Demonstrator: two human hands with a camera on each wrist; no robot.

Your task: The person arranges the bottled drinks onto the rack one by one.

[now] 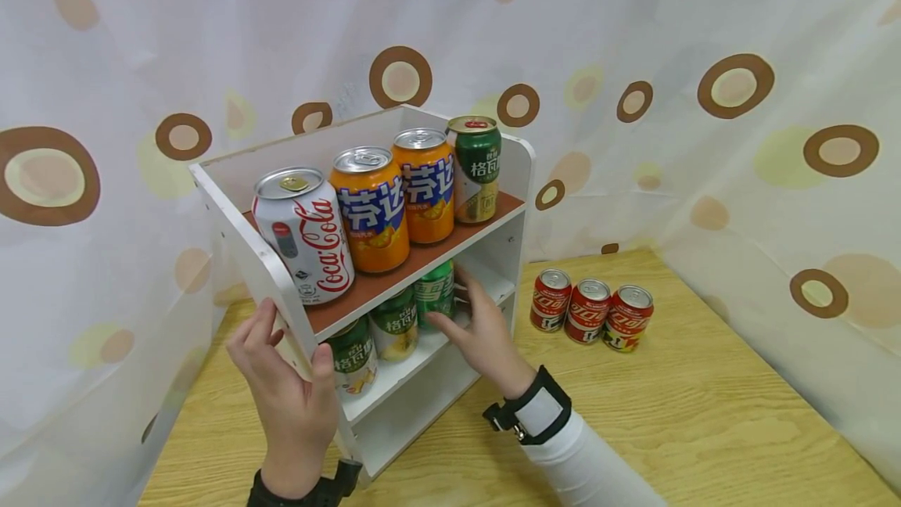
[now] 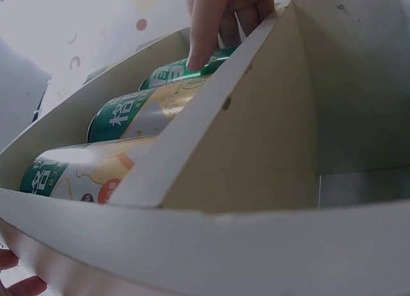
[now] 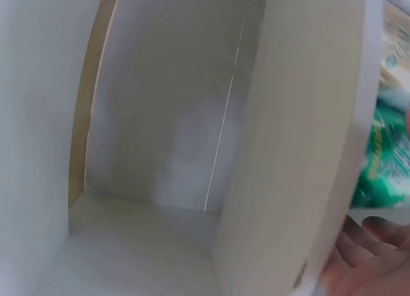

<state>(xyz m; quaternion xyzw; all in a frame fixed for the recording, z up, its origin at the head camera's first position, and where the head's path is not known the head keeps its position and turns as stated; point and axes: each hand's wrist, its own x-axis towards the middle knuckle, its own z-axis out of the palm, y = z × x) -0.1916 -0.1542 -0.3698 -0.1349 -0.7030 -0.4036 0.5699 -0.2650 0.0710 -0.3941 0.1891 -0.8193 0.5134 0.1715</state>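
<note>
Nearest me is a black band (image 1: pixel 320 489) on the person's left wrist, and above it the left hand (image 1: pixel 288 386) rests at the side of a white shelf unit (image 1: pixel 521 241), fingers against the outer panel and thumb apart from them by its front edge, probably to steady it; whether the thumb presses there I cannot tell. The right hand (image 1: pixel 486 335) reaches into the middle level, where a bright green can (image 1: pixel 434 292) stands at the end of a row, just beside two green-and-pale cans (image 1: pixel 396 327). That thumb and those fingers are apart and fairly straight, at the can's lower front and far side, which looks more like guiding than clamping, though how firmly they touch I cannot tell. On the brown top level a white Coca-Cola can (image 1: pixel 303 237), two orange cans (image 1: pixel 369 213) and a green-and-gold can (image 1: pixel 476 170) line up, seemingly so their labels face outward. Three red cans (image 1: pixel 589 311) stand close together on the wooden table (image 1: pixel 704 397) to the unit's right, perhaps to leave the arms room
</note>
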